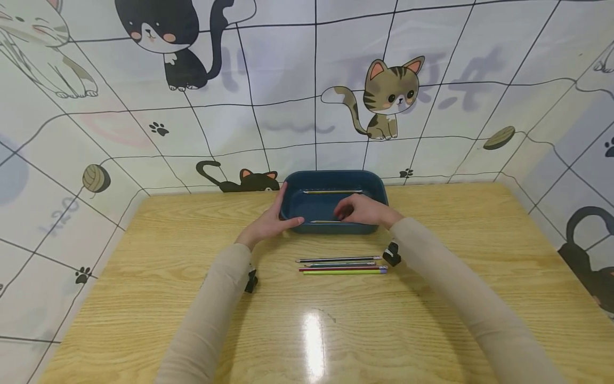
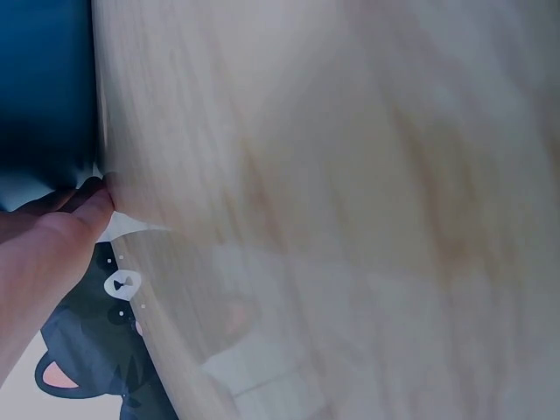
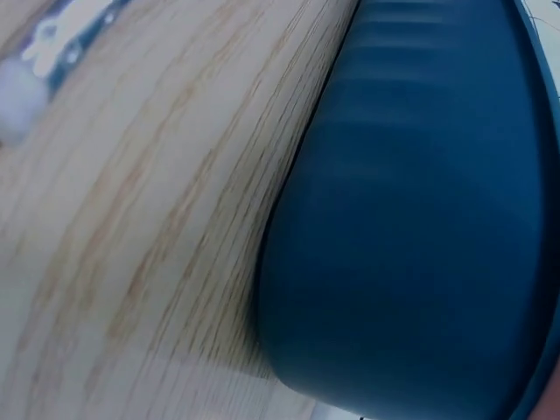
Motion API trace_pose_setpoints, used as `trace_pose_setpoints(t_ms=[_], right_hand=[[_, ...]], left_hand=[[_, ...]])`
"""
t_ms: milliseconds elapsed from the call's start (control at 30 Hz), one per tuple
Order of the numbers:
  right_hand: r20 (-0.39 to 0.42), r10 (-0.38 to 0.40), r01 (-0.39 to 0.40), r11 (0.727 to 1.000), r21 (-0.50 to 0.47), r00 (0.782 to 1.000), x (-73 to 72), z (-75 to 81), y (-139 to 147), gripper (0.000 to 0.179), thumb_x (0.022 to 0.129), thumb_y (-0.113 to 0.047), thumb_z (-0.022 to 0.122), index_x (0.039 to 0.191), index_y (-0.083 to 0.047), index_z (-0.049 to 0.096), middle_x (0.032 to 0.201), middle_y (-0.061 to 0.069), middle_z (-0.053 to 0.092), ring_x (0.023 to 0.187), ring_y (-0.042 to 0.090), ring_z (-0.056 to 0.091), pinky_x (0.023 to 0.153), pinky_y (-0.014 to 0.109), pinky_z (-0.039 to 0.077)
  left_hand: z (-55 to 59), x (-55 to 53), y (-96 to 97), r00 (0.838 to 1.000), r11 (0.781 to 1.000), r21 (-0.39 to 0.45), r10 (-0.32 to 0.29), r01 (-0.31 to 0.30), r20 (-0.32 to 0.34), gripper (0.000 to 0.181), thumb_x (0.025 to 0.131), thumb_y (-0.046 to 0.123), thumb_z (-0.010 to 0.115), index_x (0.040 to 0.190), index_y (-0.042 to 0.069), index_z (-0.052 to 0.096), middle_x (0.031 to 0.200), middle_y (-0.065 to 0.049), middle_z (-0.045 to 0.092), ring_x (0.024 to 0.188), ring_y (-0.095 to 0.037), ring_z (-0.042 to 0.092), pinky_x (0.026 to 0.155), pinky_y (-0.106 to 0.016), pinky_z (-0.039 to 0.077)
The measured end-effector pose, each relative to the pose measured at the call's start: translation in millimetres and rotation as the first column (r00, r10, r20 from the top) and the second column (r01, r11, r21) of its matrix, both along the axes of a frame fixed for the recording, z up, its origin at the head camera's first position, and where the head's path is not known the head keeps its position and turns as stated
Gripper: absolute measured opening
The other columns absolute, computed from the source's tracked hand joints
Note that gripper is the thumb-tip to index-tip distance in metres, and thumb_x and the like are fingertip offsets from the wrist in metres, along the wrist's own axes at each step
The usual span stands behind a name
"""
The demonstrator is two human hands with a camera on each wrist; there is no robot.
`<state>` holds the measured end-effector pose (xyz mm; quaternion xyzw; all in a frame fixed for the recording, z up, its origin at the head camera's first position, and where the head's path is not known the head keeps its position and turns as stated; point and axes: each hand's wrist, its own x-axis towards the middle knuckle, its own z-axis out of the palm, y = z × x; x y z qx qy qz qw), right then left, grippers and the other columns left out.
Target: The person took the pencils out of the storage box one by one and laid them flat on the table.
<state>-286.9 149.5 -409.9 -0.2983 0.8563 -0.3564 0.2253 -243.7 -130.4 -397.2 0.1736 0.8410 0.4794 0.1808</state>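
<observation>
A dark blue bin [image 1: 332,229] stands against the back wall. My left hand [image 1: 266,224] holds its left end, thumb over the front rim and fingers along the outside; in the left wrist view those fingertips [image 2: 94,203] touch its wall. Inside the bin is my right hand [image 1: 361,210], fingers bent, above a pencil [image 1: 325,222] along the front wall. Whether they pinch this pencil is hidden. Another pencil [image 1: 331,192] lies along the back. The right wrist view mostly shows the bin's outer side [image 3: 394,219].
Several pencils [image 1: 342,272] lie side by side on the wooden table [image 1: 288,330] in front of the bin. A cat-patterned sheet [image 1: 288,122] covers the walls at the back and sides. Small black devices [image 1: 392,254] sit at both wrists.
</observation>
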Motion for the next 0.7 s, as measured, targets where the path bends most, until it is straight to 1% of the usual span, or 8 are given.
trace_pose_setpoints(t_ms=[200,433,700], right_hand=[[0.011,0.000,0.000,0.999,0.038,1.000,-4.2,-2.4,-2,0.023,0.089,0.004,0.064,0.112,0.004,0.067,0.102,0.011,0.066,0.094,0.023,0.062,0.082,0.036,0.051],[0.014,-0.005,0.003,0.997,0.072,1.000,-8.9,-4.1,-3,0.016,0.088,0.005,0.063,0.103,0.003,0.068,0.094,0.008,0.065,0.085,0.020,0.059,0.077,0.034,0.049],[-0.027,0.009,-0.007,0.995,0.100,1.000,-12.0,-8.0,-4,0.011,0.089,0.004,0.061,0.097,0.000,0.069,0.088,0.006,0.064,0.079,0.019,0.056,0.074,0.032,0.048]], left_hand=[[0.4,0.7,0.1,1.000,1.000,-0.005,0.002,-0.002,-0.002,0.099,0.095,0.025,0.064,0.154,0.017,-0.015,0.159,-0.012,-0.013,0.144,-0.037,0.003,0.111,-0.055,0.017],[-0.7,-0.1,0.7,1.000,1.000,0.010,-0.001,0.001,0.000,0.099,0.095,0.023,0.064,0.154,0.016,-0.015,0.159,-0.013,-0.014,0.144,-0.037,0.000,0.111,-0.056,0.015],[-0.8,0.0,0.8,1.000,1.000,0.012,-0.005,0.005,0.002,0.099,0.095,0.023,0.064,0.154,0.015,-0.016,0.159,-0.012,-0.016,0.144,-0.036,-0.002,0.111,-0.056,0.014]])
